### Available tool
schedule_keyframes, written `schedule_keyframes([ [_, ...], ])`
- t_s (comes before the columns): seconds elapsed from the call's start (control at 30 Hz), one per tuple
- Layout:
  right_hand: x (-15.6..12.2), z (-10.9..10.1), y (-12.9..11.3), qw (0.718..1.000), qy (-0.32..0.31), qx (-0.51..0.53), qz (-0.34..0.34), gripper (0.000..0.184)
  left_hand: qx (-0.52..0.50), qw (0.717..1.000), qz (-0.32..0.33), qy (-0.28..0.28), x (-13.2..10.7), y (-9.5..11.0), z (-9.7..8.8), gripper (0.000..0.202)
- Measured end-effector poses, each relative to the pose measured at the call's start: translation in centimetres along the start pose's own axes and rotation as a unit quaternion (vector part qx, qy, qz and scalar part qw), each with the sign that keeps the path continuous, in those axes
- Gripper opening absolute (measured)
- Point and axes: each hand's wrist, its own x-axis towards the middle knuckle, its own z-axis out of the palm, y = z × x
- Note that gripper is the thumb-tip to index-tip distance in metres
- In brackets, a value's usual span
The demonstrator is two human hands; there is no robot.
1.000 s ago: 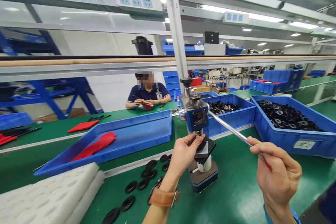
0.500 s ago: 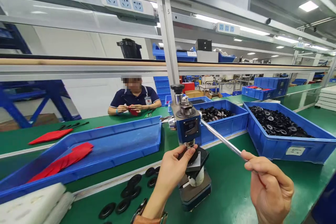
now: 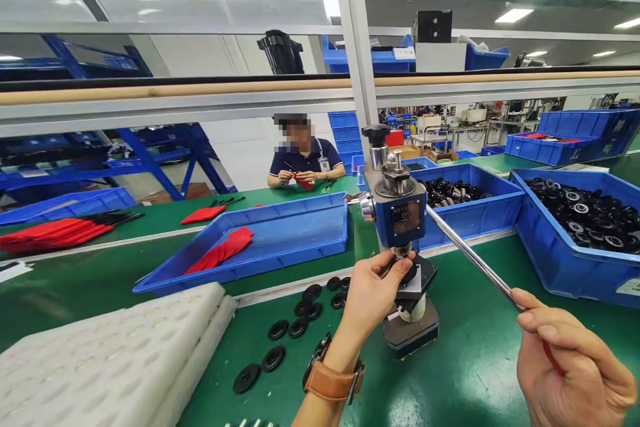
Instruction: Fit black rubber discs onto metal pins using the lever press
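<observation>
A blue hand-operated arbor press (image 3: 384,230) stands on the green table. My left hand (image 3: 373,293), with a watch at the wrist, pinches a black ring-shaped part (image 3: 410,275) under the press ram, above the metal plate. The fingers partly hide this part. My right hand (image 3: 575,357) is closed around the end of the press's shiny lever (image 3: 473,257), which slopes down to the right. A bit of something red shows in the right palm; I cannot make out what it is. Several loose black rings (image 3: 277,329) lie left of the press.
A white foam tray (image 3: 125,340) lies at the near left. Behind it, a long blue bin (image 3: 300,223) holds red cloth pieces (image 3: 225,250). Blue bins of black parts (image 3: 580,213) stand at right. A person (image 3: 305,160) sits across the table holding something red.
The view has turned left and tilted down, so the scene sits further right and higher, with more foam tray showing. Both hands keep their holds on the ring and lever.
</observation>
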Motion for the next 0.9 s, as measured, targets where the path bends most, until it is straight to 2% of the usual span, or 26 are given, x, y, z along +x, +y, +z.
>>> schedule_keyframes([
  [0.17, -0.2, 0.0, 0.9, 0.996, -0.005, 0.016, -0.082, 0.032, 0.013, 1.0, -0.008, -0.005, 0.1, -0.7, 0.0, 0.038],
  [0.23, -0.1, 0.3, 0.8, 0.998, -0.007, 0.021, -0.067, 0.03, 0.028, 1.0, -0.002, -0.011, 0.2, -0.6, 0.1, 0.035],
  [0.3, 0.6, 1.0, -0.1, 1.0, 0.005, 0.012, -0.024, 0.026, 0.065, 0.997, 0.04, -0.003, 0.2, -0.3, 0.0, 0.026],
  [0.4, 3.7, 2.9, -2.6, 0.998, 0.068, -0.005, -0.001, 0.019, 0.11, 0.984, 0.127, 0.061, -0.9, 0.3, -0.6, 0.016],
  [0.47, 6.8, 4.4, -4.5, 0.997, 0.072, 0.02, -0.001, 0.017, 0.042, 0.986, 0.11, 0.117, -2.4, 0.0, -1.4, 0.021],
  [0.53, 9.7, 5.9, -5.7, 0.998, 0.022, 0.065, -0.003, 0.03, -0.117, 0.981, 0.023, 0.153, -4.2, -0.9, -2.4, 0.035],
  [0.57, 10.6, 6.6, -6.0, 0.997, -0.009, 0.079, -0.001, 0.039, -0.207, 0.965, -0.023, 0.159, -5.1, -1.6, -2.8, 0.037],
  [0.63, 10.9, 7.8, -5.9, 0.996, -0.056, 0.074, -0.003, 0.055, -0.361, 0.914, -0.087, 0.162, -6.7, -3.2, -3.6, 0.031],
  [0.7, 8.6, 8.7, -5.3, 0.997, -0.072, 0.039, -0.013, 0.064, -0.465, 0.864, -0.121, 0.15, -7.6, -4.7, -4.1, 0.022],
  [0.77, 4.5, 9.3, -4.3, 0.994, -0.103, -0.007, -0.025, 0.064, -0.523, 0.83, -0.141, 0.137, -8.0, -6.1, -4.4, 0.02],
  [0.8, 2.1, 9.5, -3.7, 0.986, -0.158, -0.036, -0.034, 0.059, -0.539, 0.819, -0.148, 0.133, -8.0, -6.8, -4.5, 0.02],
  [0.87, -2.8, 9.8, -2.3, 0.939, -0.324, -0.072, -0.091, 0.056, -0.554, 0.804, -0.164, 0.139, -8.0, -7.8, -4.6, 0.021],
  [0.9, -4.9, 9.9, -1.6, 0.916, -0.379, -0.07, -0.111, 0.057, -0.556, 0.799, -0.17, 0.152, -8.0, -8.3, -4.7, 0.021],
])
